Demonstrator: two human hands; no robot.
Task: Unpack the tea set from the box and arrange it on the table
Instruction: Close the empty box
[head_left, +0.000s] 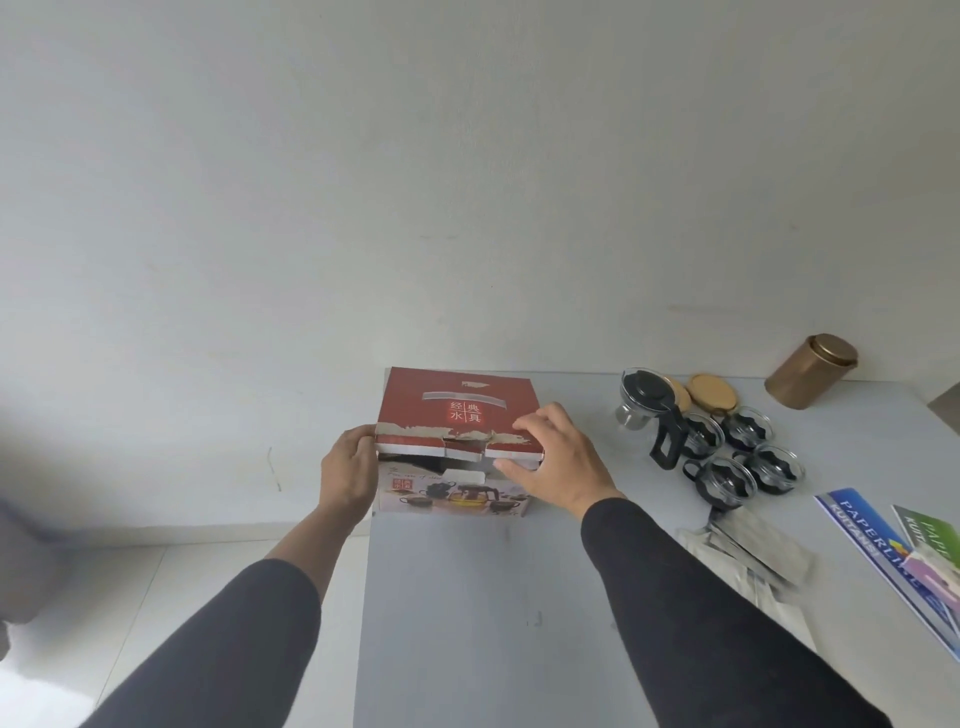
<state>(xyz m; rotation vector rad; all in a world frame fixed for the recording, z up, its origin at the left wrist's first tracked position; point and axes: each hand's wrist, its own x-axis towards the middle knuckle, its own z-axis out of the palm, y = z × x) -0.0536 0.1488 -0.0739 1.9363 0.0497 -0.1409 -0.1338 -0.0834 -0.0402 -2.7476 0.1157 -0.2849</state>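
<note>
A red cardboard box (457, 410) with a tea set printed on its front stands at the table's far left corner, its lid down. My left hand (345, 467) grips the box's left front corner. My right hand (558, 457) lies over the lid's right front edge, thumb under the flap. To the right on the table stand a glass teapot (644, 405) with a black lid and handle, and several glass cups (748, 457) in black holders. Two round wooden lids (711, 397) lie behind them.
A bronze tin canister (810, 371) stands at the back right by the wall. Grey paper wrapping (753, 556) and glossy booklets (893, 551) lie at the right. The grey table (467, 597) ends on the left just under the box; floor lies beyond.
</note>
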